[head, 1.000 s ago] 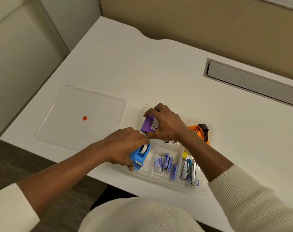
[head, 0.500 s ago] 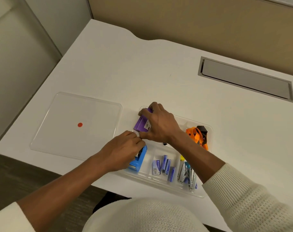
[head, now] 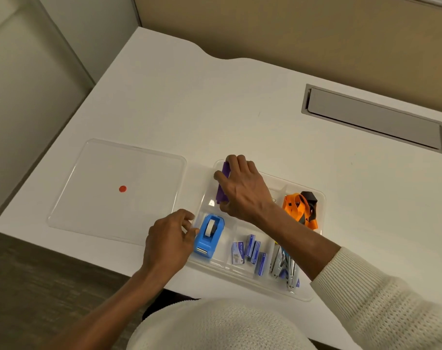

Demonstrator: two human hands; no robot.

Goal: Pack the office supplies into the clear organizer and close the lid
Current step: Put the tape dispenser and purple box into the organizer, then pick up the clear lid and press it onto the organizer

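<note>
The clear organizer (head: pixel 303 295) lies near the desk's front edge, its lid (head: pixel 113 190) flat to the left with a red dot on it. A blue tape dispenser (head: pixel 209 234) stands in the front left compartment. My left hand (head: pixel 168 242) sits just left of the dispenser, fingers loosely curled and touching its side. My right hand (head: pixel 242 190) presses a purple box (head: pixel 223 184) down into the back left compartment, fingers wrapped over it. Small blue staple boxes (head: pixel 251 251), metal staplers (head: pixel 285 267) and an orange lanyard (head: pixel 299 208) fill other compartments.
The white desk (head: pixel 214 109) has a grey cable hatch (head: pixel 373 120) at the back right. A beige partition runs behind the desk. The desk's front edge passes just under the organizer, with dark floor below at the left.
My left hand has let go of the tape dispenser, which now rests in its compartment. My right hand has lowered the purple box deeper into the back left compartment.
</note>
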